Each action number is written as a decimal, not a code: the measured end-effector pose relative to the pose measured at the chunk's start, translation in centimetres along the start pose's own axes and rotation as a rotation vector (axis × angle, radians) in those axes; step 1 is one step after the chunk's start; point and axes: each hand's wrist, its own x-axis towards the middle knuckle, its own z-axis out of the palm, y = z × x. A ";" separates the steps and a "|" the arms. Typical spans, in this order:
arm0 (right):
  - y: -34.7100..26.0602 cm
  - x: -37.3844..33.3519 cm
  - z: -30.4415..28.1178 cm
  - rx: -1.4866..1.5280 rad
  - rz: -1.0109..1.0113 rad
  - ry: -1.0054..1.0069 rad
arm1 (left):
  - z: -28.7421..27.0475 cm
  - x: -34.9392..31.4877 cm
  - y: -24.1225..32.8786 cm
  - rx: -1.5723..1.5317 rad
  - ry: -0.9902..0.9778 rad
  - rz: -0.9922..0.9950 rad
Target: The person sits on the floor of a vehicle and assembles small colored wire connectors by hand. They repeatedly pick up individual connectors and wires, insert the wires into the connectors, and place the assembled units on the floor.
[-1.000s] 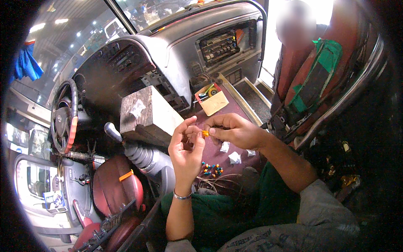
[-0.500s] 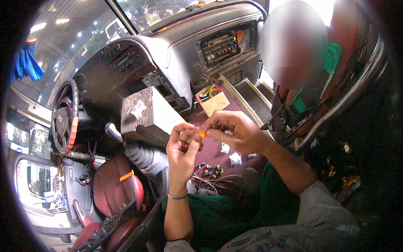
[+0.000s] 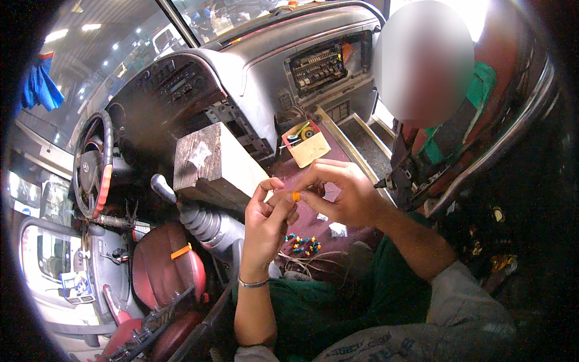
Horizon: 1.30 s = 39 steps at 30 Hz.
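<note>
A small orange piece [image 3: 296, 196] is pinched between the fingertips of both hands, above the cab floor. My left hand [image 3: 265, 223] holds it from the left with thumb and index finger, the other fingers curled. My right hand [image 3: 347, 196] grips it from the right, also thumb against index finger. Fingertips cover part of the piece, so its exact kind is unclear. Below the hands, several small blue, orange and yellow pieces [image 3: 303, 245] lie in a loose pile, beside thin pale wires [image 3: 313, 263].
A wooden block [image 3: 214, 166] stands left of the hands, near the gear lever [image 3: 163, 188] and steering wheel [image 3: 95, 166]. Beyond, an open carton [image 3: 310, 149] holds tape. The dashboard has an exposed fuse panel [image 3: 319, 67]. A greyed oval hides part of the upper right.
Both hands have shifted slightly, and the orange piece has turned between the fingertips. My left fingers have curled a little differently. The surroundings stay the same.
</note>
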 end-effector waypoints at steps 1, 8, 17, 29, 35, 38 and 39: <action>-0.2 -0.1 0.2 -0.002 0.047 0.030 | 0.4 0.0 0.0 0.092 0.066 0.050; -0.2 -0.1 0.5 -0.030 0.124 0.209 | 2.8 -0.7 -0.3 0.635 0.301 0.411; 0.2 -0.5 1.2 -0.127 0.073 0.232 | 2.7 -0.3 -1.5 0.916 0.421 0.635; -0.2 -0.6 1.2 -0.190 0.087 0.206 | 2.1 -0.2 0.2 1.112 0.194 0.742; -0.1 -1.3 1.9 0.142 0.240 0.229 | 2.1 0.0 0.8 1.114 0.114 0.877; 0.2 -1.3 1.9 0.240 0.253 0.233 | 2.2 -0.2 1.0 1.111 0.112 0.845; 0.1 -1.2 1.9 0.250 0.238 0.227 | 2.2 -0.6 1.0 1.115 0.130 0.811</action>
